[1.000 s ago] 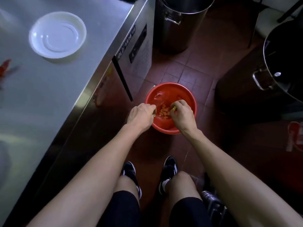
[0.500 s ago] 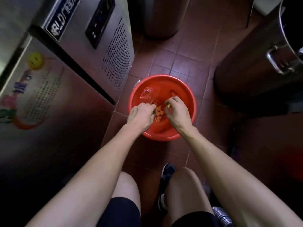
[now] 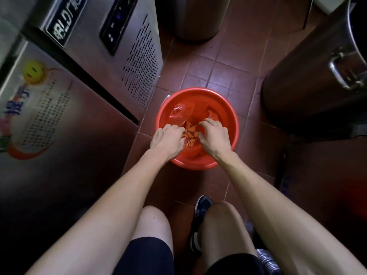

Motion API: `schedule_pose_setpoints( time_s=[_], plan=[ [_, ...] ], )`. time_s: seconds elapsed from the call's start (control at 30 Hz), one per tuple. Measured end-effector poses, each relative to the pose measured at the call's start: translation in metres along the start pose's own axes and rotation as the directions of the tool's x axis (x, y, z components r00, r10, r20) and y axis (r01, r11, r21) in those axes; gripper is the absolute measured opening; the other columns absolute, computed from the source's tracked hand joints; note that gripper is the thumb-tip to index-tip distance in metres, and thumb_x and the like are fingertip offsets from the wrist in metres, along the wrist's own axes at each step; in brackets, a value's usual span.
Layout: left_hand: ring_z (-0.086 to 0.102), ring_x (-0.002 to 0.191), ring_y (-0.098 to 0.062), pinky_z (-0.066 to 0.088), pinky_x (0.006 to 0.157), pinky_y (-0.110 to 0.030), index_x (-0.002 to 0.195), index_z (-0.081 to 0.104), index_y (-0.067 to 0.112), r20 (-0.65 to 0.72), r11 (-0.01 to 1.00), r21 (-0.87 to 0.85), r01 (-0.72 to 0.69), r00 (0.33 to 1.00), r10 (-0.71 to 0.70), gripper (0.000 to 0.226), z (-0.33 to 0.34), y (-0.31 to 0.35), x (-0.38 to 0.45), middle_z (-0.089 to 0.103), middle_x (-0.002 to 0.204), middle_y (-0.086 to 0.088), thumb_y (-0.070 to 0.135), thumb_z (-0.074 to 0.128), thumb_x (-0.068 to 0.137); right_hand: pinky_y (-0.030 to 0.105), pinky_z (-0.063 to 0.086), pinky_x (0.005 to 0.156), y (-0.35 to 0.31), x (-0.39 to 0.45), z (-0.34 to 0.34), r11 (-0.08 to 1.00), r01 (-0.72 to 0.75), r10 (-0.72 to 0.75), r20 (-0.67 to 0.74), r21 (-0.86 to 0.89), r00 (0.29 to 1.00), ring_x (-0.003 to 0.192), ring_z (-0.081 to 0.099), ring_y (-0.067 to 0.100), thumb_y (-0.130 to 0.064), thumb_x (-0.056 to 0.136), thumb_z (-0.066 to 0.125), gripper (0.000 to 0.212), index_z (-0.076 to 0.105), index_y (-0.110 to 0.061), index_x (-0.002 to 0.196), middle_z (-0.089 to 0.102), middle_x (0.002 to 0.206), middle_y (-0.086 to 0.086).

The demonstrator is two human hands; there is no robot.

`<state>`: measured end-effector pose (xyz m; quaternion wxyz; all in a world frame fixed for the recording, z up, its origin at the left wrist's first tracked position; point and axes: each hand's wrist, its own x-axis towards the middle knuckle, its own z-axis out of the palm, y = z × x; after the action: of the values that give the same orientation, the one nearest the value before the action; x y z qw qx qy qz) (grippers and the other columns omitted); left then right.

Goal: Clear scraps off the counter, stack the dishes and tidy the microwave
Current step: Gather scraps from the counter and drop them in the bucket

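A red bucket (image 3: 228, 108) stands on the tiled floor, with crumpled red plastic (image 3: 181, 112) inside it. Orange food scraps (image 3: 191, 133) lie in a heap low in the bucket. My left hand (image 3: 165, 138) and my right hand (image 3: 215, 138) both reach into the bucket, one on each side of the scraps. The fingers of both hands curl downward at the heap. Their tips are hidden, so I cannot make out whether they hold anything.
A steel under-counter fridge (image 3: 83, 108) with a control panel (image 3: 117, 22) and vent slots stands close on the left. A large steel pot with a handle (image 3: 321, 76) fills the right. Another steel vessel (image 3: 195, 18) stands behind the bucket. My knees and a dark shoe (image 3: 201, 207) are below.
My view has dropped from the countertop with its white plate down to the fridge front and the bucket. Both hands have stayed in the bucket. The yellow bits seen at my fingertips no longer show.
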<state>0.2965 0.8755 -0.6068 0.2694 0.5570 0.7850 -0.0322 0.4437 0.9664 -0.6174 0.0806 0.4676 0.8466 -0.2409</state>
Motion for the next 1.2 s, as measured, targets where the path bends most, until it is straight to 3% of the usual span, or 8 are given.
schedule_pose_setpoints(
  time_s=[0.2, 0.37, 0.73, 0.83, 0.97, 1.2],
  plan=[
    [0.049, 0.126, -0.028, 0.038, 0.104, -0.047, 0.138, 0.052, 0.024, 0.085, 0.998, 0.039, 0.046, 0.995, -0.049, 0.043, -0.059, 0.02, -0.043, 0.058, 0.132, -0.003, 0.04, 0.049, 0.099, 0.046, 0.042, 0.101, -0.019, -0.033, -0.062, 1.0, -0.007, 0.009, 0.09, -0.024, 0.996, 0.13, 0.047, 0.029, -0.028, 0.096, 0.052, 0.041, 0.057, -0.02, 0.136, 0.052, 0.145, -0.001],
    [0.05, 0.126, -0.028, 0.041, 0.103, -0.048, 0.14, 0.05, 0.023, 0.074, 0.996, 0.026, 0.081, 0.994, -0.082, 0.044, -0.128, 0.047, -0.089, 0.058, 0.133, -0.005, 0.038, 0.049, 0.099, 0.047, 0.044, 0.101, -0.037, -0.069, -0.132, 1.0, 0.006, -0.003, 0.105, -0.028, 0.994, 0.128, 0.05, 0.029, -0.029, 0.095, 0.05, 0.039, 0.059, -0.022, 0.133, 0.054, 0.143, -0.002],
    [0.048, 0.125, -0.028, 0.039, 0.103, -0.046, 0.136, 0.051, 0.022, -0.101, 0.988, 0.029, 0.15, 0.984, -0.147, 0.041, -0.284, 0.08, -0.191, 0.058, 0.131, -0.005, 0.04, 0.046, 0.099, 0.045, 0.048, 0.086, -0.115, -0.115, -0.275, 0.978, 0.21, -0.211, -0.057, -0.021, 0.976, 0.109, 0.06, 0.034, -0.022, 0.087, 0.058, 0.027, 0.067, -0.018, 0.112, 0.067, 0.122, 0.002],
    [0.046, 0.127, -0.027, 0.039, 0.104, -0.046, 0.137, 0.049, 0.021, -0.145, 0.98, 0.011, 0.196, 0.97, -0.193, 0.041, -0.32, 0.078, -0.22, 0.056, 0.134, -0.005, 0.04, 0.044, 0.101, 0.047, 0.047, 0.09, -0.145, -0.125, -0.309, 0.96, 0.278, -0.279, -0.048, -0.04, 0.959, 0.112, 0.059, 0.032, -0.022, 0.087, 0.056, 0.031, 0.065, -0.019, 0.116, 0.065, 0.124, 0.0],
    [0.047, 0.128, -0.028, 0.04, 0.104, -0.046, 0.139, 0.049, 0.022, -0.217, 0.962, -0.049, 0.27, 0.937, -0.274, 0.042, -0.363, 0.067, -0.265, 0.056, 0.135, -0.005, 0.039, 0.046, 0.1, 0.047, 0.046, 0.095, -0.191, -0.137, -0.347, 0.924, 0.379, -0.382, -0.061, -0.052, 0.922, 0.119, 0.055, 0.031, -0.022, 0.089, 0.057, 0.038, 0.062, -0.019, 0.127, 0.061, 0.134, 0.0],
    [0.052, 0.124, -0.03, 0.041, 0.102, -0.042, 0.134, 0.055, 0.024, -0.294, 0.893, -0.189, 0.408, 0.844, -0.448, 0.039, -0.398, 0.032, -0.34, 0.058, 0.136, -0.005, 0.038, 0.05, 0.098, 0.045, 0.049, 0.09, -0.277, -0.165, -0.382, 0.854, 0.516, -0.52, -0.074, -0.063, 0.851, 0.115, 0.057, 0.03, -0.021, 0.088, 0.055, 0.033, 0.066, -0.019, 0.119, 0.064, 0.126, -0.001]
  ],
)
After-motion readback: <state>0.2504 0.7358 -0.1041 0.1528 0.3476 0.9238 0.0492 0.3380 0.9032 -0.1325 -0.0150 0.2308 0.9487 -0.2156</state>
